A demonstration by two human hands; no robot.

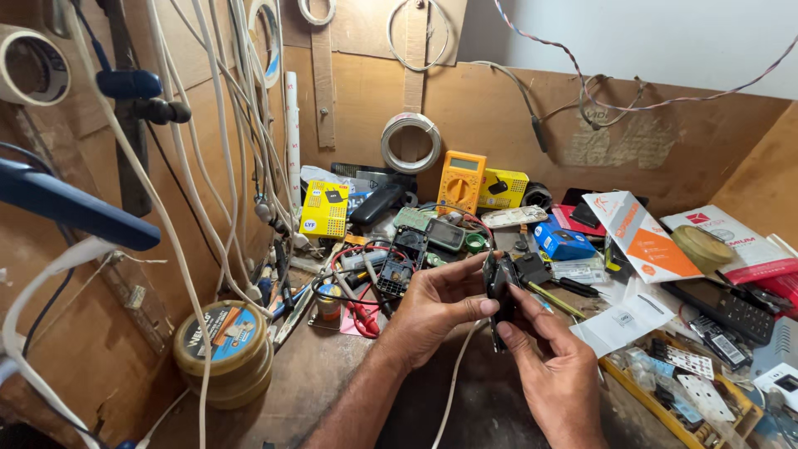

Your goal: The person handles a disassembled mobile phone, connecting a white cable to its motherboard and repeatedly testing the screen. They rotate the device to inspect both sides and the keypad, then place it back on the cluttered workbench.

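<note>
The wooden bench (332,374) carried a yellow tray (665,416) at the right edge, filled with small keypads and phone parts, and a round tin (226,349) sat shut at the left. A white-and-orange box (644,237) lay right of a blue box (561,241), with yellow boxes (326,208) against the back wall. Over the bench's middle, the left hand (432,308) and right hand (553,366) held a small black phone (501,287), fingers of both pinching its edges.

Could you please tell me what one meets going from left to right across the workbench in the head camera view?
Round tin → yellow box → orange multimeter → left hand and right hand holding a small black device → blue box → orange and white packet → black keypad phone.
</note>
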